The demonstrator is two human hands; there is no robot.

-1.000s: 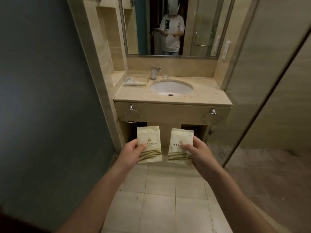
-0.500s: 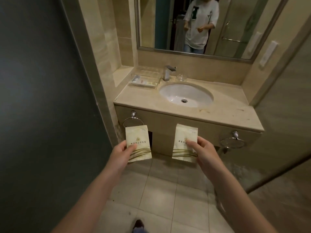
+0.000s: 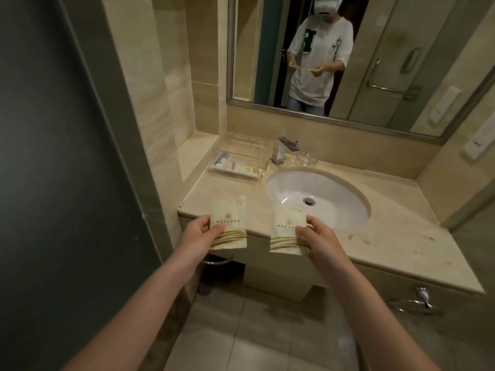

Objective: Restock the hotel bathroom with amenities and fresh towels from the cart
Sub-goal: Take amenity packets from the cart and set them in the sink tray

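Note:
My left hand [image 3: 199, 235] pinches a cream amenity packet [image 3: 229, 219] by its lower left edge. My right hand [image 3: 318, 241] pinches a second cream packet [image 3: 286, 227] by its lower right corner. Both packets carry a gold emblem and olive stripes and hang upright over the front edge of the beige vanity counter [image 3: 388, 236]. A clear amenity tray [image 3: 238, 162] with a few small items sits at the counter's back left, beyond the packets.
A white sink basin [image 3: 337, 194] lies right of the tray, with a chrome faucet [image 3: 285, 149] and a small glass dish [image 3: 308, 158] behind it. A mirror [image 3: 348, 57] hangs above. Towel rings [image 3: 417, 303] hang under the counter. A dark door [image 3: 53, 156] stands at left.
I have stepped closer to the vanity. Both hands with their packets now hover over the counter's front edge instead of below it. The grips are unchanged.

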